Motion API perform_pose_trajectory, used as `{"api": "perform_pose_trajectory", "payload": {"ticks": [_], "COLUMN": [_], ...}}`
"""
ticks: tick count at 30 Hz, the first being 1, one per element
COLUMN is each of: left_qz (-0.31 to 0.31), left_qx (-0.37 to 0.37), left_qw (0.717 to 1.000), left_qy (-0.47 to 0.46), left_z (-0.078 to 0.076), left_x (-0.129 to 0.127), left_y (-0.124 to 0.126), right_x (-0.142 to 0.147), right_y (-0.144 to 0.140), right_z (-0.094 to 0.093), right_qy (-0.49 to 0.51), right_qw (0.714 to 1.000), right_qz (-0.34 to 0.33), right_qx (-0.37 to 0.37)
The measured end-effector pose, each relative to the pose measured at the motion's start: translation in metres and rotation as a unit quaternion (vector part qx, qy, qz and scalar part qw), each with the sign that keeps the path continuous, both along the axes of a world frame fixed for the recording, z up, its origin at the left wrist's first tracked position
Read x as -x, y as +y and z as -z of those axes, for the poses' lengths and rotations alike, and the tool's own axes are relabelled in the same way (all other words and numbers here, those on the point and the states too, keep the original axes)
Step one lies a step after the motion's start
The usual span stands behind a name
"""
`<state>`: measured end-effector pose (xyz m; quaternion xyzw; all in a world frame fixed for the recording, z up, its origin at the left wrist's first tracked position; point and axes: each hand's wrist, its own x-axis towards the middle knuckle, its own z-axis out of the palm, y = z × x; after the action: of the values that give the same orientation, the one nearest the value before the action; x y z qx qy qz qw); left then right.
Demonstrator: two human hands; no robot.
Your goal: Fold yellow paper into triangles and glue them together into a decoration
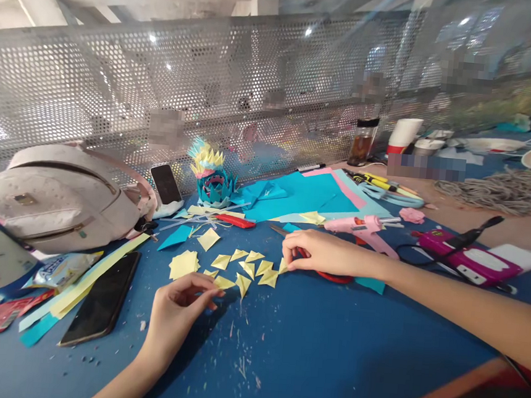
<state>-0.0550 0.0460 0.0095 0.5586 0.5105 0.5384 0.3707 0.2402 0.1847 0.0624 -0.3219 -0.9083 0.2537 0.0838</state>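
Observation:
On the blue table (308, 345), my left hand (176, 309) pinches a small folded yellow paper triangle (221, 282) at its fingertips. My right hand (321, 252) reaches in from the right, fingertips touching another yellow triangle (282, 266) at the end of a scattered group of several yellow folded pieces (253, 266). Red-handled scissors (333, 277) lie under my right hand. A stack of yellow squares (183, 264) lies just left of the group. A teal and yellow paper flower model (214, 179) stands at the back.
A white handbag (61, 196) sits far left, a black phone (101, 299) lies before it, another phone (166, 184) leans behind. Teal and pink paper sheets (303, 193), a pink glue gun (365, 227), a magenta device (469, 257) and paper strips (86, 279) surround the workspace. Perforated metal screen (117, 87) behind.

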Motion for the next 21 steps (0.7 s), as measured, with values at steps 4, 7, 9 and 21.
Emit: {"api": "perform_pose_trajectory", "payload": {"ticks": [4,7,9,21], "left_qz": [0.000,0.001,0.002,0.003], "left_qx": [0.001,0.001,0.002,0.011], "left_qw": [1.000,1.000,1.000,1.000], "left_qy": [-0.004,-0.005,-0.006,-0.022], "left_z": [0.000,-0.001,-0.002,-0.009], "left_x": [0.000,-0.001,-0.001,-0.008], "left_y": [0.001,0.000,0.000,-0.001], "right_x": [0.011,0.024,0.034,0.076], "right_y": [-0.006,-0.016,-0.024,-0.041], "right_z": [-0.004,-0.009,-0.013,-0.011], "right_qy": [0.046,0.118,0.158,0.220], "right_qw": [0.997,0.982,0.972,0.965], "right_qz": [-0.003,-0.001,-0.003,-0.048], "right_qx": [0.059,0.148,0.176,0.134]}}
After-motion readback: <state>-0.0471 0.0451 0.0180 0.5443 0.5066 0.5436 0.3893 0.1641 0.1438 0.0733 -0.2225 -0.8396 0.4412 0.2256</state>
